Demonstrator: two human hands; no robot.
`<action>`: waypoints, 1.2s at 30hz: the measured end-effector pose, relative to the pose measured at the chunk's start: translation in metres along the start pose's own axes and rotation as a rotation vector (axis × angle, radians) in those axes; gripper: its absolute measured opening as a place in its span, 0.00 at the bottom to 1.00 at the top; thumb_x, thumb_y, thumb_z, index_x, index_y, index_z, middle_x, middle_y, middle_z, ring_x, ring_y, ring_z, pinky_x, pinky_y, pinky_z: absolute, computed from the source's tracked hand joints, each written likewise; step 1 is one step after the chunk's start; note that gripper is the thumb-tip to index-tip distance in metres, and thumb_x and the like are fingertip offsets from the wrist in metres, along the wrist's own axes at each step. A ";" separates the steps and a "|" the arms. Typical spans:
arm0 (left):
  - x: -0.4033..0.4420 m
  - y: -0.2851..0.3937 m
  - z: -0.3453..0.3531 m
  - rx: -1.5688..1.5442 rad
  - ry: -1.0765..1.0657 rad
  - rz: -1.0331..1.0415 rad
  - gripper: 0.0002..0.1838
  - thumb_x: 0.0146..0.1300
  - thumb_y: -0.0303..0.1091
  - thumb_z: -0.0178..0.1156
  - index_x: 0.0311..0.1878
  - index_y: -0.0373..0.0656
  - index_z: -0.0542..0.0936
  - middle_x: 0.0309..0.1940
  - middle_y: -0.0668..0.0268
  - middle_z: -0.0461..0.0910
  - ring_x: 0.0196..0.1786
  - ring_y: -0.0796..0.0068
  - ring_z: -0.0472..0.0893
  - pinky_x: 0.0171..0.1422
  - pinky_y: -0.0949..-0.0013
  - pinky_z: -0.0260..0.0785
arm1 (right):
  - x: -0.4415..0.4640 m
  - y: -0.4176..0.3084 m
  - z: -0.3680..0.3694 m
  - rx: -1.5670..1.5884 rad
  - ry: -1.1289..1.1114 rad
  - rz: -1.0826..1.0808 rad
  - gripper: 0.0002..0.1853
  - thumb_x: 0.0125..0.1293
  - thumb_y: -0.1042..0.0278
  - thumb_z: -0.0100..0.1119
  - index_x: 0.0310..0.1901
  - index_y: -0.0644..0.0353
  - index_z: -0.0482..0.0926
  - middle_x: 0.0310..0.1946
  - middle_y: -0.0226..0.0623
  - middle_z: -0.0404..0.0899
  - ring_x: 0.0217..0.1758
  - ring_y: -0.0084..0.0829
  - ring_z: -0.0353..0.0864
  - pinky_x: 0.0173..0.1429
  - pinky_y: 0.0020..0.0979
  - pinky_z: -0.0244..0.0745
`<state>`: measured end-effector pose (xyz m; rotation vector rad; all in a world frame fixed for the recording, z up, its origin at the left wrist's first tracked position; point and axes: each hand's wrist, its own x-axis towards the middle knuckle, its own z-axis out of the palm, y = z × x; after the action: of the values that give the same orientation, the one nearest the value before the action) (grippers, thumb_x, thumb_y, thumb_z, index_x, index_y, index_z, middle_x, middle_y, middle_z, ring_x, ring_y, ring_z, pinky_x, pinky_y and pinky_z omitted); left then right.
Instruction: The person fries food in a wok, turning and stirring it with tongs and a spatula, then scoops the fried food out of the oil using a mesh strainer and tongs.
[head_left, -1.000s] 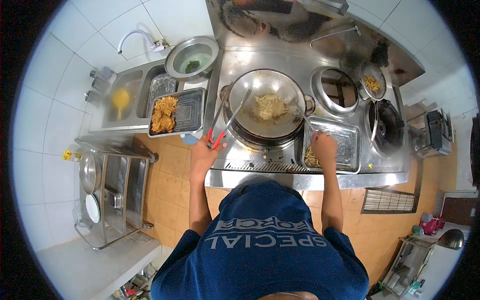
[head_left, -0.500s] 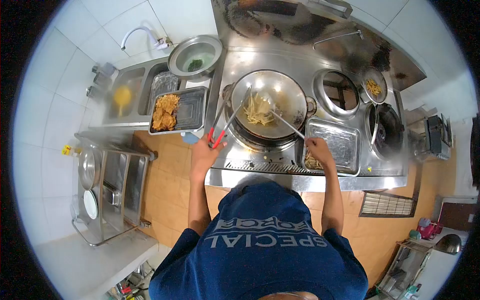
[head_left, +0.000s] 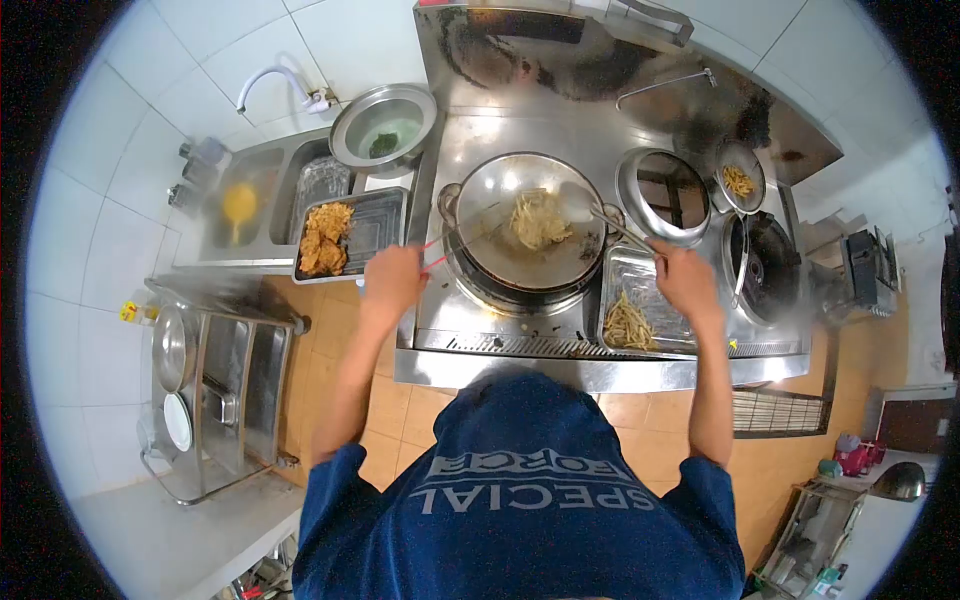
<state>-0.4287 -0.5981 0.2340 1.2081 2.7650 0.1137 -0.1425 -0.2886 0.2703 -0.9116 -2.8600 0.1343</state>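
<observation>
My left hand (head_left: 394,282) is closed around the red handles of the tongs (head_left: 432,262); their metal arms reach over the left rim of the wok (head_left: 490,262). In my right hand (head_left: 688,280) is the handle of a long-handled ladle (head_left: 577,202), its rounded head inside the wok on the right. Between the two tools lies a clump of pale fries (head_left: 540,222), slightly blurred, in the wok. Below and left of my right hand, more fries (head_left: 628,326) lie in the near left corner of a metal tray (head_left: 655,275).
Left of the wok, a tray (head_left: 378,222) holds fried pieces (head_left: 324,240). A metal bowl (head_left: 428,112) with greens stands behind it, beside the sink (head_left: 222,252). At right are a round pot (head_left: 632,180), a strainer (head_left: 757,172) with fries and another burner (head_left: 785,270).
My left hand has moved left and slightly up, drawing the tongs toward the wok's left rim. My right hand and the ladle have moved right. The fries are gathered in a tighter clump.
</observation>
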 end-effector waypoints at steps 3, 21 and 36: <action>0.031 0.004 -0.019 0.140 -0.041 0.055 0.13 0.54 0.38 0.71 0.39 0.41 0.85 0.37 0.53 0.86 0.42 0.52 0.86 0.43 0.56 0.80 | 0.021 -0.003 -0.034 -0.099 -0.088 -0.034 0.15 0.64 0.67 0.54 0.48 0.47 0.87 0.32 0.50 0.85 0.38 0.51 0.86 0.44 0.51 0.80; 0.078 0.044 0.035 0.404 -0.077 0.239 0.05 0.60 0.31 0.63 0.35 0.48 0.89 0.33 0.63 0.88 0.38 0.64 0.89 0.38 0.66 0.80 | 0.037 -0.014 0.077 0.222 -0.247 -0.053 0.15 0.60 0.68 0.55 0.46 0.55 0.87 0.39 0.53 0.84 0.43 0.54 0.84 0.50 0.50 0.79; 0.001 -0.009 -0.031 0.104 -0.083 -0.147 0.24 0.48 0.41 0.76 0.48 0.42 0.83 0.35 0.52 0.86 0.41 0.50 0.86 0.45 0.54 0.80 | -0.048 -0.035 0.075 0.313 0.143 0.095 0.14 0.68 0.70 0.58 0.54 0.49 0.84 0.19 0.50 0.78 0.21 0.49 0.80 0.27 0.45 0.72</action>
<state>-0.4408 -0.6041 0.2637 1.0018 2.8050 -0.0927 -0.1356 -0.3488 0.1953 -0.9477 -2.5675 0.4898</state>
